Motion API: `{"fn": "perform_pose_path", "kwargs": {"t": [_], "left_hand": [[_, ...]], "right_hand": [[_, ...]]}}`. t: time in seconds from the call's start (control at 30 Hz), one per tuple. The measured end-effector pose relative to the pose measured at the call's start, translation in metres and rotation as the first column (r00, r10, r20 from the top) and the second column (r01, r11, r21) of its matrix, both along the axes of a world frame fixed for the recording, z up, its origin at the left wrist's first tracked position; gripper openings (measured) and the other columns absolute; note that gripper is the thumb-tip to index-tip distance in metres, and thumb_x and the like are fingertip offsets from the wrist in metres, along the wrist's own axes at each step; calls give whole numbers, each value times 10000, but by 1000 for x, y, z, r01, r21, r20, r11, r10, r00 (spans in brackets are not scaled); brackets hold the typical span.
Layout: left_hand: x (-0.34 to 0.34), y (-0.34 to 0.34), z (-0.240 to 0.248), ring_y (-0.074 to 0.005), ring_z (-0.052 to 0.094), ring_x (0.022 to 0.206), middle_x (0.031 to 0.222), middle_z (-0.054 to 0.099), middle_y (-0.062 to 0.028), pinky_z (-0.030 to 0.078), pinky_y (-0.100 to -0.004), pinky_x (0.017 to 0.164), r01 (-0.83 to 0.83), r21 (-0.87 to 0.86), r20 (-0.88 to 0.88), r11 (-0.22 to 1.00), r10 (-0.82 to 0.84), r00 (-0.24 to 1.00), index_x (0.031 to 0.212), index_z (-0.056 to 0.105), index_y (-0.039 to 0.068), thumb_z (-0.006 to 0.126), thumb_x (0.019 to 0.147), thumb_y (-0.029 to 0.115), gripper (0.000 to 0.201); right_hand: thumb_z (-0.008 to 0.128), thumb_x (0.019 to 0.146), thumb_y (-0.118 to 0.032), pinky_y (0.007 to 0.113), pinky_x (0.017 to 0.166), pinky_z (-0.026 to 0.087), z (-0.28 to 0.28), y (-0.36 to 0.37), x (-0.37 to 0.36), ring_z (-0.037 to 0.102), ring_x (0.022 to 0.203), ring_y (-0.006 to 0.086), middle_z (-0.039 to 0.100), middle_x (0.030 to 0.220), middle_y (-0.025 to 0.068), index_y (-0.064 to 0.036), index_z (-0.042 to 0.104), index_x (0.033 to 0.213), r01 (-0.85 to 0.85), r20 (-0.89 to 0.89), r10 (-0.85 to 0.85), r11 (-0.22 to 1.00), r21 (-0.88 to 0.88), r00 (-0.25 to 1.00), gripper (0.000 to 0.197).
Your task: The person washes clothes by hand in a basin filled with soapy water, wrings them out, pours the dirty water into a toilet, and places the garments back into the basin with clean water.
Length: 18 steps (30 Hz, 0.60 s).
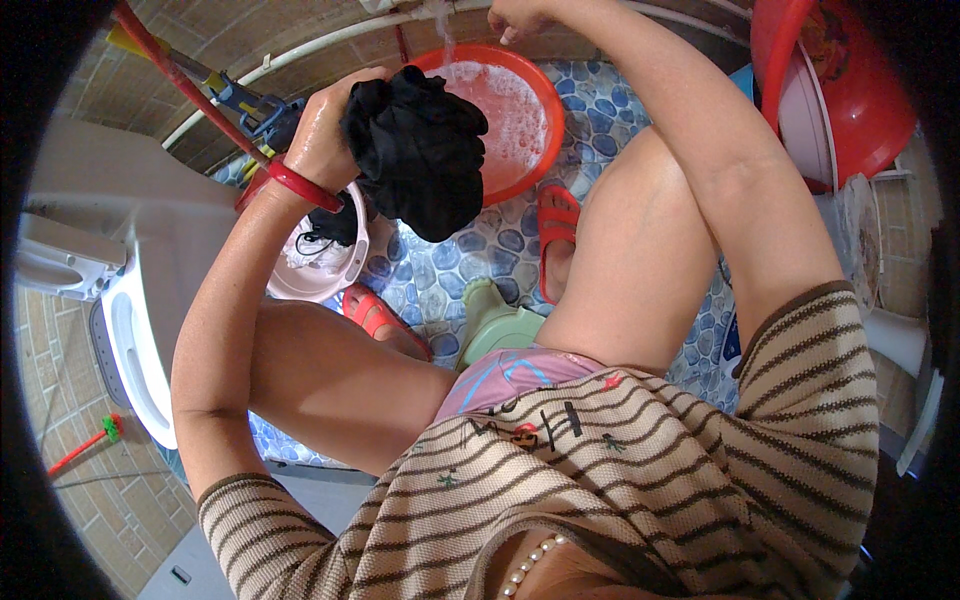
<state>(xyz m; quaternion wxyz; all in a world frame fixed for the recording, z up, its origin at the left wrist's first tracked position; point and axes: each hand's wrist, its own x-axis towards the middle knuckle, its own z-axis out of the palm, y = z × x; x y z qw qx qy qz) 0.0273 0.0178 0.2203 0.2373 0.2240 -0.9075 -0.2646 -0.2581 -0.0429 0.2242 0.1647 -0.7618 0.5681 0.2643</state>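
My left hand [335,125], with a red bangle at its wrist, grips a bunched black cloth garment [425,150]. The garment hangs above the floor, in front of the near left rim of a red basin [556,120]. Foamy water [500,110] fills the basin, and a thin stream of water [445,35] falls into it from above. Up at the top edge, beyond the basin, my right hand [520,18] has its fingers curled; part of it is cut off, and what it holds, if anything, does not show.
A pale pink tub [362,245] with white and black clothes stands at left. I sit on a low green stool [505,335] over a blue pebble-patterned floor [430,275]. More red basins [850,100] lean at right. A red pole [190,85] slants at upper left beside a white pipe [330,38].
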Motion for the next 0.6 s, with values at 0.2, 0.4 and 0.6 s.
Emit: {"fn": "perform_pose_path", "kwargs": {"t": [0.2, 0.4, 0.6], "left_hand": [[-7, -1, 3, -183, 587, 914, 989, 626, -120, 452, -301, 825, 7, 6, 22, 1000, -7, 1000, 1029, 548, -24, 693, 704, 91, 374], [2, -8, -6, -188, 582, 975, 1071, 614, -127, 443, -309, 869, -5, -32, 10, 999, 5, 1000, 1112, 532, -15, 694, 719, 107, 442], [-11, -9, -6, -317, 603, 901, 981, 626, -157, 479, -349, 781, 11, -93, -162, 996, -26, 986, 1041, 573, 10, 651, 748, 158, 338]], "right_hand": [[643, 796, -363, 415, 854, 445, -12, -6, -13, 547, 1048, 305, 579, 1153, 140, -39, 545, 1176, -33, 26, 33, 999, -11, 999, 509], [634, 793, -326, 410, 834, 449, -6, -11, -9, 561, 1005, 295, 593, 1106, 140, -42, 561, 1143, -82, 28, 83, 996, -27, 996, 456], [608, 801, -231, 387, 825, 446, -23, -10, -33, 571, 958, 268, 609, 1034, 144, -24, 560, 1109, -144, 170, 157, 986, -89, 973, 374]]}}
